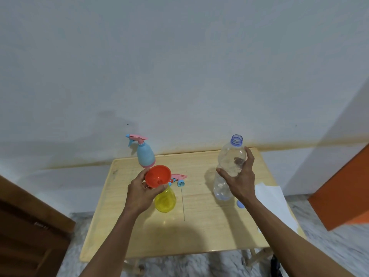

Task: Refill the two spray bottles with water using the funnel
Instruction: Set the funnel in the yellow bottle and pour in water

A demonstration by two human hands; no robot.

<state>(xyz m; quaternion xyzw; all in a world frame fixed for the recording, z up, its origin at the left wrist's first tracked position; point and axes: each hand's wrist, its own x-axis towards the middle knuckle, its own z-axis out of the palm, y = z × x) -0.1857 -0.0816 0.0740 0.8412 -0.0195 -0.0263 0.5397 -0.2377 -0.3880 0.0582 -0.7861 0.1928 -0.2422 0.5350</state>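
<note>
Left hand [139, 191] pinches the funnel [157, 176] over the yellow bottle [165, 199] for filling; right hand [240, 181] wraps the uncapped water bottle [229, 162] to pour.

We see a pale wooden desk [199, 232] against a plain whitish wall [179, 66]. Left of the desk stands dark brown furniture [30, 226]; right, an orange panel [343, 192]. Beneath it, mottled grey floor [329, 250].
</note>
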